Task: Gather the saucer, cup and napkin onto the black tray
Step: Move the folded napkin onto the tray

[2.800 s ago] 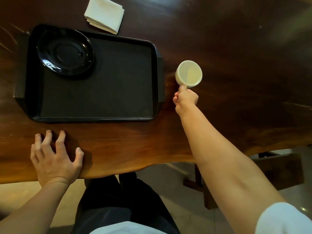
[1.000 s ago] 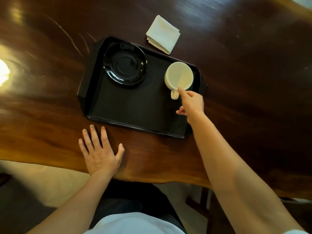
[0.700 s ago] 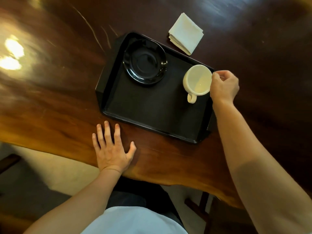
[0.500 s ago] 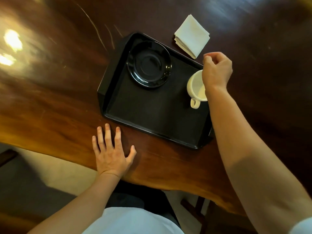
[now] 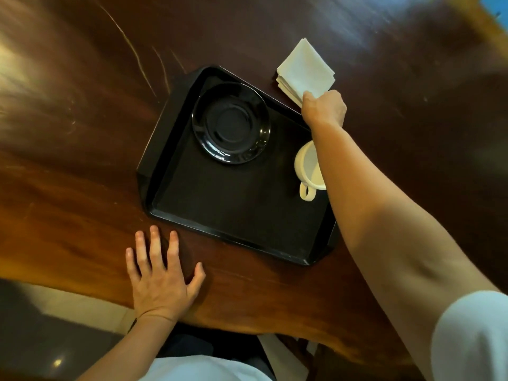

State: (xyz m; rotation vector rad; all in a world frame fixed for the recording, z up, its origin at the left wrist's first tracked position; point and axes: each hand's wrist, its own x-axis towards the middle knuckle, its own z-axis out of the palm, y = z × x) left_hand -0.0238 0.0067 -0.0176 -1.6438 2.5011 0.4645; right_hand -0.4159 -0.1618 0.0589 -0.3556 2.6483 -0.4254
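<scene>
The black tray (image 5: 220, 210) lies at an angle on the dark wooden table. A black saucer (image 5: 231, 122) rests in its far left corner. The cream cup (image 5: 308, 166) stands at the tray's right side, handle toward me, partly hidden by my right forearm. A folded white napkin (image 5: 305, 68) lies on the table just beyond the tray's far right corner. My right hand (image 5: 324, 108) sits at the napkin's near corner, fingers curled onto its edge. My left hand (image 5: 159, 273) lies flat on the table in front of the tray, fingers spread.
The wooden table (image 5: 82, 133) has an uneven front edge (image 5: 247, 328) just beyond my lap. Pale floor shows below it at the left.
My right hand let go of the cup on the tray and moved up past the far right corner onto the napkin. My left hand stayed flat on the table.
</scene>
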